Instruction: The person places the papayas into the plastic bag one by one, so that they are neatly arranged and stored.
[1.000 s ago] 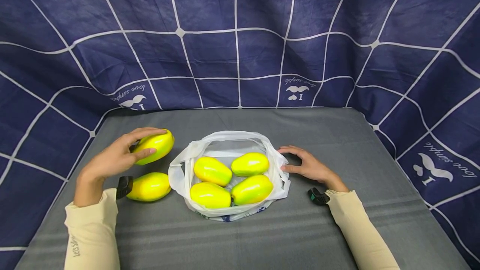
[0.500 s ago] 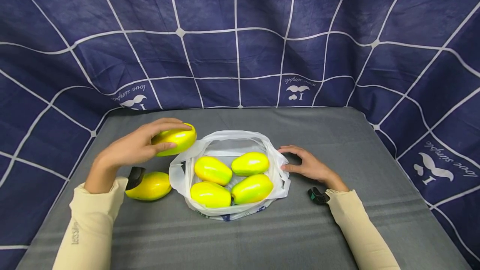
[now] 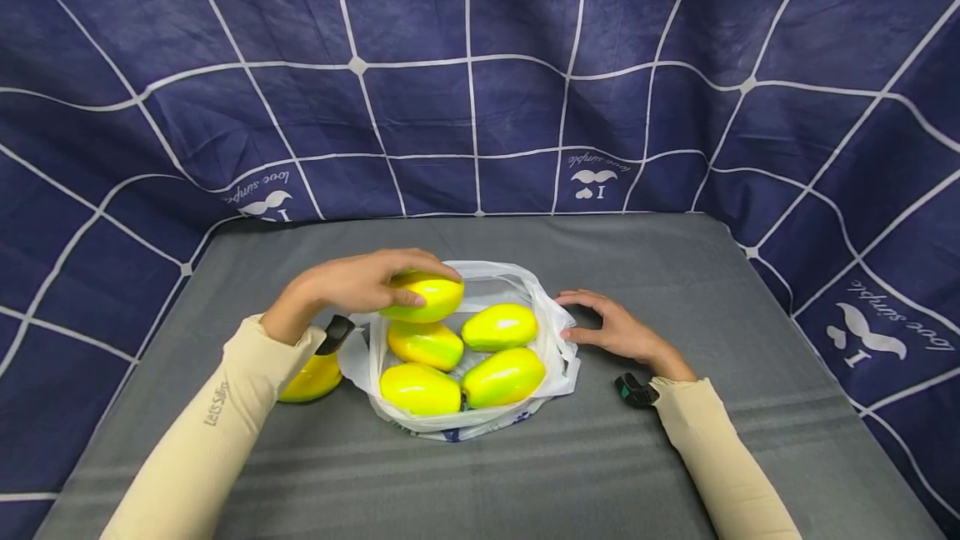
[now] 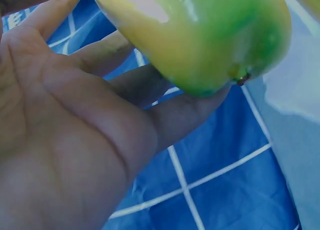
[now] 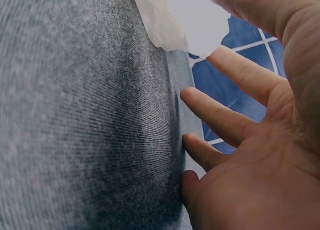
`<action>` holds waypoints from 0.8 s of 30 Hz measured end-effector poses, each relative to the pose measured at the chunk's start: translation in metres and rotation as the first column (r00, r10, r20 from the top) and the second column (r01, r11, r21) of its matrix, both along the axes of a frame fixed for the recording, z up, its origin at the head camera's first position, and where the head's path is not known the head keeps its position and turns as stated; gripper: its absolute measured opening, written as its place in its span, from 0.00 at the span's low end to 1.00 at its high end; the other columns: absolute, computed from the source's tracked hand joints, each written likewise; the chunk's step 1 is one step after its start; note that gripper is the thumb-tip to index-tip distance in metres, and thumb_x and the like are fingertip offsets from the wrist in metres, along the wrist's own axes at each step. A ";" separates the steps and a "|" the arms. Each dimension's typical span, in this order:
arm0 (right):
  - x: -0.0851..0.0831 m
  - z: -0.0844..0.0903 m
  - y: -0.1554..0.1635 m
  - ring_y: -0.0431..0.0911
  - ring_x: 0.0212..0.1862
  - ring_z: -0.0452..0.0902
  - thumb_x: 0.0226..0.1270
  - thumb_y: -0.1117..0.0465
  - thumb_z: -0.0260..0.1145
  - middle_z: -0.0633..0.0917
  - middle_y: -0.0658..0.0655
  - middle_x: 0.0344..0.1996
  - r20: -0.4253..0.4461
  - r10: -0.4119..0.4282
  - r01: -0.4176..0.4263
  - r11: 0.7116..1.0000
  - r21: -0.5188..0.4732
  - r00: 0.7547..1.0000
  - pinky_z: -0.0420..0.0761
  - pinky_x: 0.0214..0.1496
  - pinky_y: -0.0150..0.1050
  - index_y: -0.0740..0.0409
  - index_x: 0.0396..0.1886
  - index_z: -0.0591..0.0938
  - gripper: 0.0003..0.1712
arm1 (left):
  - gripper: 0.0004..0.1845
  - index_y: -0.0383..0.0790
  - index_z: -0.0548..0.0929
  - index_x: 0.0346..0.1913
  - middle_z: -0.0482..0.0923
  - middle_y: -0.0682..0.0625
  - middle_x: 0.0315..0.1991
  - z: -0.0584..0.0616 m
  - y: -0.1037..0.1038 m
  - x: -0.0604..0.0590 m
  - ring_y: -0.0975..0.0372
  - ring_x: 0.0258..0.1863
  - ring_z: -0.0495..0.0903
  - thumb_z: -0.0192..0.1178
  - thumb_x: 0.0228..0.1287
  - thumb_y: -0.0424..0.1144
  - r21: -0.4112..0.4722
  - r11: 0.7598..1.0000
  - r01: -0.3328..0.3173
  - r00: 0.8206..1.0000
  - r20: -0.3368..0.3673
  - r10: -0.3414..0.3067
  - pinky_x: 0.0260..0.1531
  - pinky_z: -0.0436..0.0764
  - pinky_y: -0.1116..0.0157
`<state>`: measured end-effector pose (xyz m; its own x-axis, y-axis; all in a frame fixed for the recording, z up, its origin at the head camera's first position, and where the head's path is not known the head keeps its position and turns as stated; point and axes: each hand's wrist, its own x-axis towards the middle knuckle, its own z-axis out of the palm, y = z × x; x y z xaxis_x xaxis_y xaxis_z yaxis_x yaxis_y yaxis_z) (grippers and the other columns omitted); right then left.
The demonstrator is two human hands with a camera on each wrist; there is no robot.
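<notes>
A: Left hand, what is gripped?

B: A yellow-green mango is gripped from above, fingers curled over its top and thumb on the near side. In the left wrist view the mango is seen pressed against the fingertips, stem end toward the right of the frame.

A: Where is it placed in the frame?

B: It is held just left of centre in the head view, above the left rim of the white plastic bag, over the mangoes inside. Whether the one below is touched cannot be told.

A: Right hand?

B: Nothing is gripped. Fingers are spread and relaxed, laid on the grey table with the fingertips against the right edge of the bag. In the right wrist view the fingers are seen loosely extended and the bag's edge is met at the top of the frame.

A: Bag contents?

B: Four mangoes are seen lying in the open bag: back left, back right, front left, front right.

A: Anything outside it?

B: One more mango is left on the table at lower left of the bag, partly hidden by the left sleeve. A blue cloth with white lines is hung behind and around the table.
</notes>
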<state>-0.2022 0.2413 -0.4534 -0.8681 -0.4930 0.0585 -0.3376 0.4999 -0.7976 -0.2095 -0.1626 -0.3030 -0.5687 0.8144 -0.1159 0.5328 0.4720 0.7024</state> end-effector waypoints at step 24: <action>0.000 -0.001 0.000 0.60 0.76 0.57 0.60 0.56 0.76 0.74 0.61 0.69 0.003 -0.006 0.006 1.000 0.001 1.000 0.53 0.77 0.61 0.52 0.64 0.80 0.31 | 0.26 0.48 0.71 0.72 0.66 0.49 0.74 -0.022 0.045 -0.034 0.53 0.74 0.61 0.53 0.74 0.31 -0.162 0.981 0.111 0.971 0.226 -0.073 0.76 0.58 0.49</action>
<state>-0.2025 0.2416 -0.4544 -0.8714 -0.4875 0.0550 -0.3318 0.5031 -0.7980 -0.2439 -0.1178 -0.3247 -0.4375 0.8190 -0.3713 0.4230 0.5518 0.7187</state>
